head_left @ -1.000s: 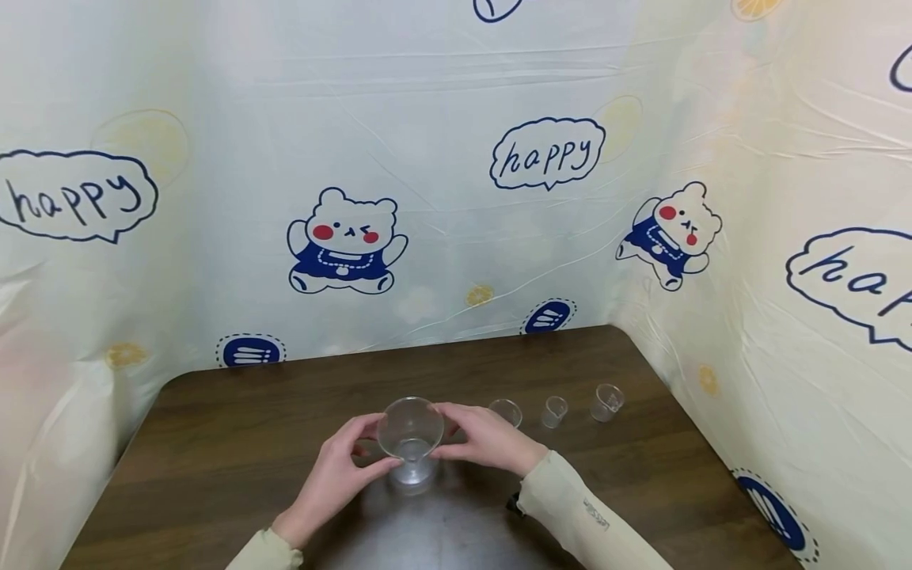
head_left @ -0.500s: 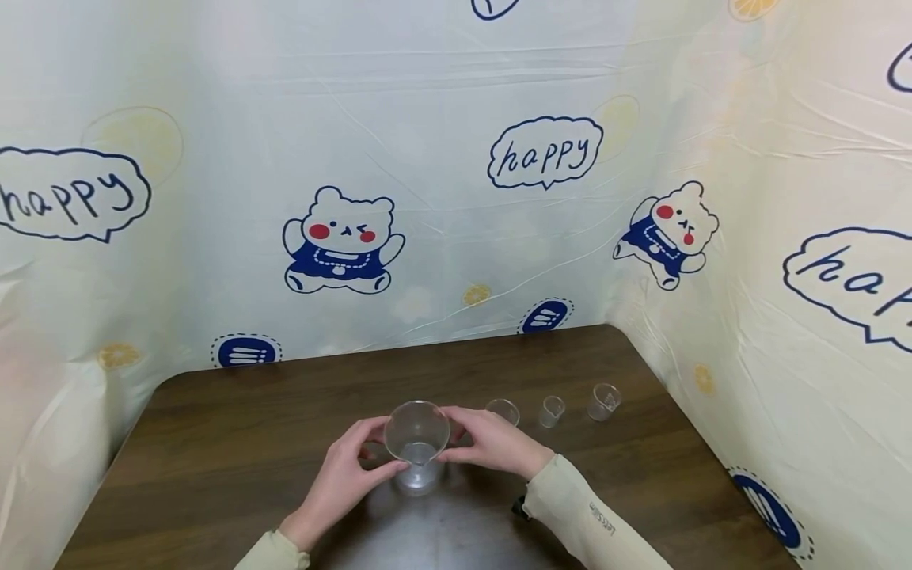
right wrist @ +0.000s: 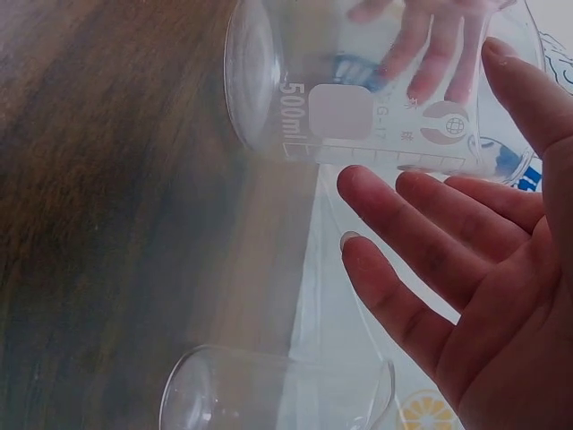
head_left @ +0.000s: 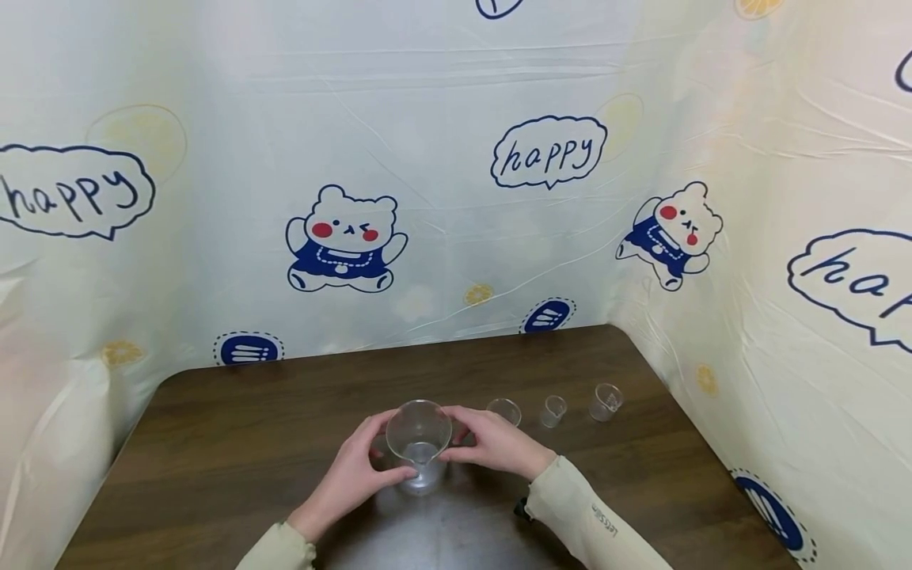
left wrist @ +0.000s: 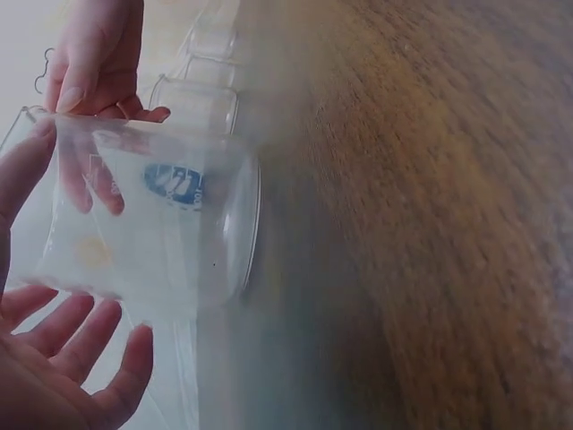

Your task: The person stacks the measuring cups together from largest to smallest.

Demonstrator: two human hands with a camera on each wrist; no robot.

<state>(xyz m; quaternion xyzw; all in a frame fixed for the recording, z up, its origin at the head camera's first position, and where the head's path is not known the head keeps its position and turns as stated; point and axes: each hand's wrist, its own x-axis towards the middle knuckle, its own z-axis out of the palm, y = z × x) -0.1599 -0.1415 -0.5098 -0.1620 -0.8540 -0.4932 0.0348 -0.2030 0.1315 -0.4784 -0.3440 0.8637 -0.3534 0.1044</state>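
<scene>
A large clear glass beaker (head_left: 420, 451) is upright, close over the dark table. White 500 ml markings (right wrist: 293, 106) show on its wall in the right wrist view. My left hand (head_left: 356, 467) holds it on the left, thumb at the front near the rim and fingers round the far side. From the right, my right hand (head_left: 492, 439) grips the same beaker near its rim between thumb and fingers. In the left wrist view the beaker wall (left wrist: 215, 224) lies between both hands. Nothing is visible inside the beaker.
Right of the beaker stand three smaller glass beakers in a row: one (head_left: 506, 412) partly behind my right hand, a tiny one (head_left: 553, 412), and one at the far right (head_left: 606, 402). The wooden table (head_left: 235, 443) is enclosed by printed curtains (head_left: 442, 158).
The beaker has shifted slightly right with both hands. My left thumb has slid inward across the beaker's front, a little below the rim. The smaller beakers have stayed in place.
</scene>
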